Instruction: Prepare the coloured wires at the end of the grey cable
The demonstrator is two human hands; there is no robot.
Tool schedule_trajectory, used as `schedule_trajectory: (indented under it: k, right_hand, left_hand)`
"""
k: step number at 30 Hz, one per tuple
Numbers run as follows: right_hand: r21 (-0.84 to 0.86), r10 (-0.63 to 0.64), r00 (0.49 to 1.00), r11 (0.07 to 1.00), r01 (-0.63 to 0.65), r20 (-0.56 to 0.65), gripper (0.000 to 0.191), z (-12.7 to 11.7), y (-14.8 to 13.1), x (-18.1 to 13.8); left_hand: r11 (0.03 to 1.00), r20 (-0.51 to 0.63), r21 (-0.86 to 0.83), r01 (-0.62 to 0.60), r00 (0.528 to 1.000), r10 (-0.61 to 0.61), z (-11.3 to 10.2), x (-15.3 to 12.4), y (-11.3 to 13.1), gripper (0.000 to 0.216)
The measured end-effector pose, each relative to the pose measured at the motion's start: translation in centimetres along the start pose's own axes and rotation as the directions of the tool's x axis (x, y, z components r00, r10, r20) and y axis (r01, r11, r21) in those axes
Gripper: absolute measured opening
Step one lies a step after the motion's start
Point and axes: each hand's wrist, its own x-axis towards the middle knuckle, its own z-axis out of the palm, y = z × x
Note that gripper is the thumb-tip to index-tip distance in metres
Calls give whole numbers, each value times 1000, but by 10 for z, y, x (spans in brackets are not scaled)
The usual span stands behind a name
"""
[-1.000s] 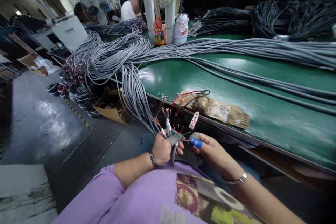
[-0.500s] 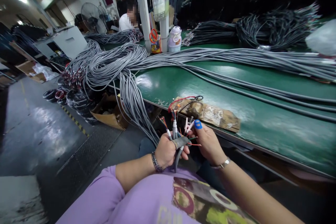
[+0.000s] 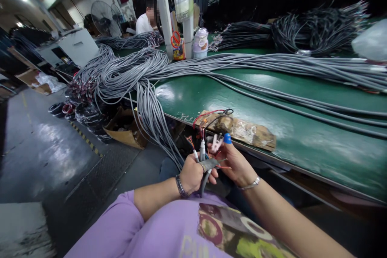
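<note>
My left hand (image 3: 192,173) is closed around several grey cables (image 3: 204,181) in front of my body. Their stripped ends fan out into thin coloured wires (image 3: 190,142), with white sleeves below the bare parts. One loose grey sheath end (image 3: 210,164) points right, thin orange wires beside it. My right hand (image 3: 237,163) has blue tape round the thumb tip. Its fingers are closed on a pale pink clip (image 3: 217,143), shaped like a small clothes peg, just above the cable ends. Its other fingertips are partly hidden behind the wires.
A green table (image 3: 193,100) carries long grey cables (image 3: 256,60). At its near edge lies a taped wooden board (image 3: 250,133) with red and black leads. A cable bundle (image 3: 154,109) hangs over the edge beside a cardboard box (image 3: 125,129). Another person (image 3: 143,23) sits behind a post.
My right hand has shifted slightly left, and the pink clip has turned and sits nearer the wires. My left hand keeps its hold on the cables.
</note>
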Motion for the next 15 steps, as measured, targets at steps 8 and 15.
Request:
schedule_trajectory:
  k: [8, 15]
  right_hand:
    - [9, -9, 999, 1000, 10, -40, 27, 2, -9, -7]
    - [-28, -46, 996, 999, 44, -77, 32, 8, -9, -8]
  left_hand:
    - [998, -87, -55, -31, 996, 26, -1, -14, 4, 48]
    - [994, -115, -84, -76, 991, 66, 6, -10, 6, 44]
